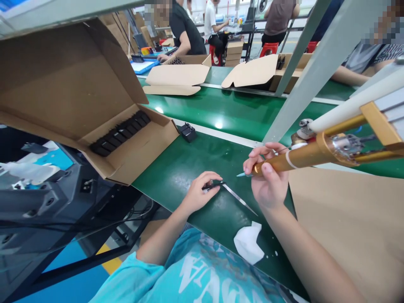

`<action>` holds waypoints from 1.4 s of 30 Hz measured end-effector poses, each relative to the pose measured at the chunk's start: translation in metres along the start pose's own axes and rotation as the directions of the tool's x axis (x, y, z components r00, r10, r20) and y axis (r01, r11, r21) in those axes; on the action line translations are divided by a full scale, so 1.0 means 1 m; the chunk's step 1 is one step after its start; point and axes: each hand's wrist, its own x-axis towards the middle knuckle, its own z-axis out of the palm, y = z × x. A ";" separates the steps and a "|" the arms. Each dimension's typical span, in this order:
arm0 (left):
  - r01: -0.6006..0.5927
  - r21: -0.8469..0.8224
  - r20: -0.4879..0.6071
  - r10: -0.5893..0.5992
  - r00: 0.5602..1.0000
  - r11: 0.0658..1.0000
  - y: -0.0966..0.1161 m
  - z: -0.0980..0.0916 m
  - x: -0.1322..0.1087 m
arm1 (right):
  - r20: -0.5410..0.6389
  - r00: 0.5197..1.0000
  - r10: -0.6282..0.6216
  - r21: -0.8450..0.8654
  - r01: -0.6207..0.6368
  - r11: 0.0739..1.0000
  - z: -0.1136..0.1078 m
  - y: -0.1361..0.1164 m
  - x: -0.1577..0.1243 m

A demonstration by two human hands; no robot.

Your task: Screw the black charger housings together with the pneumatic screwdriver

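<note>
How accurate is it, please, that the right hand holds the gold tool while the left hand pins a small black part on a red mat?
One slip: the head view shows the mat is green, not red. The right hand does hold the gold tool, and the left hand pins the small black part.

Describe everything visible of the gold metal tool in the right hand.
The gold metal tool is a cylindrical barrel with a white band around it and a pale blue tip. It lies almost level above the green mat, tip leftward towards the small black part pinched by the left hand. The right hand grips its front end; its rear joins brass-coloured fittings and a white tube.
</note>
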 end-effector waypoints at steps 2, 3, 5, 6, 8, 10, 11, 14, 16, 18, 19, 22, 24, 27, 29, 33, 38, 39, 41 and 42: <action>0.047 -0.138 0.110 -0.032 0.993 0.989 -0.004 -0.003 0.002 | 0.003 1.000 0.000 0.005 0.000 1.000 0.000 0.000 0.000; 0.070 -0.199 0.184 -0.033 0.982 0.977 -0.005 -0.004 0.003 | 0.007 1.000 -0.004 0.009 0.004 1.000 0.001 0.000 0.001; 0.106 -0.279 0.284 -0.024 0.958 0.954 -0.007 -0.005 0.005 | 0.014 1.000 -0.012 0.017 0.012 1.000 0.001 0.001 0.001; 0.118 -0.294 0.295 -0.027 0.955 0.949 -0.007 -0.005 0.005 | 0.016 1.000 -0.014 0.021 0.014 1.000 0.000 0.001 0.001; 0.143 -0.295 0.266 -0.063 0.962 0.945 -0.006 -0.003 0.006 | 0.023 1.000 -0.017 0.029 0.016 0.999 0.000 0.001 0.001; 0.157 -0.278 0.224 -0.095 0.970 0.948 -0.006 0.001 0.007 | 0.026 0.999 -0.019 0.034 0.018 0.999 0.000 0.001 0.001; 0.151 -0.261 0.209 -0.097 0.973 0.953 -0.005 0.002 0.007 | 0.024 0.999 -0.021 0.034 0.020 0.999 0.000 0.002 0.000; 0.073 -0.193 0.172 -0.039 0.984 0.978 -0.005 0.005 0.007 | 0.013 1.000 -0.018 0.015 0.018 1.000 0.001 0.002 0.000; 0.022 -0.181 0.168 0.009 0.986 0.983 -0.004 0.005 0.007 | 0.007 1.000 -0.010 -0.004 0.010 1.000 0.001 0.003 0.000; -0.007 -0.185 0.170 0.039 0.985 0.983 -0.005 0.005 0.007 | 0.006 1.000 -0.006 -0.015 0.006 1.000 0.001 0.003 0.000; -0.024 -0.187 0.165 0.056 0.985 0.982 -0.005 0.005 0.007 | 0.008 1.000 -0.008 -0.014 0.009 1.000 0.001 0.003 0.000; -0.085 -0.178 0.149 0.112 0.982 0.980 -0.005 0.007 0.008 | 0.022 1.000 -0.022 0.002 0.022 1.000 0.001 0.003 -0.001; -0.114 -0.161 0.137 0.137 0.981 0.980 -0.004 0.010 0.009 | 0.029 0.999 -0.025 0.008 0.024 1.000 0.001 0.003 -0.001; -0.159 -0.130 0.113 0.174 0.978 0.979 -0.002 0.011 0.009 | 0.032 0.999 -0.023 0.014 0.022 1.000 0.001 0.004 -0.002; -0.177 -0.092 0.100 0.186 0.977 0.980 -0.001 0.008 0.008 | 0.032 0.999 -0.022 0.019 0.021 1.000 0.001 0.004 -0.002; -0.150 0.006 0.185 0.147 0.972 0.989 -0.003 -0.005 -0.004 | 0.029 0.999 -0.019 0.034 0.018 0.999 0.002 0.003 -0.002; -0.114 0.097 0.186 0.095 0.978 0.989 -0.019 -0.012 -0.021 | 0.014 1.000 -0.009 0.036 0.009 0.999 0.003 0.002 -0.002; -0.088 0.082 0.155 0.075 0.985 0.993 -0.022 -0.010 -0.024 | 0.014 1.000 -0.008 0.034 0.008 0.999 0.003 0.002 -0.002; -0.029 0.019 0.106 0.027 0.994 0.999 -0.028 -0.007 -0.026 | 0.019 1.000 -0.007 0.035 0.006 0.999 0.003 0.002 -0.002; -0.001 -0.016 0.086 0.003 0.996 1.000 -0.030 -0.005 -0.027 | 0.022 1.000 -0.005 0.036 0.004 0.999 0.003 0.002 -0.002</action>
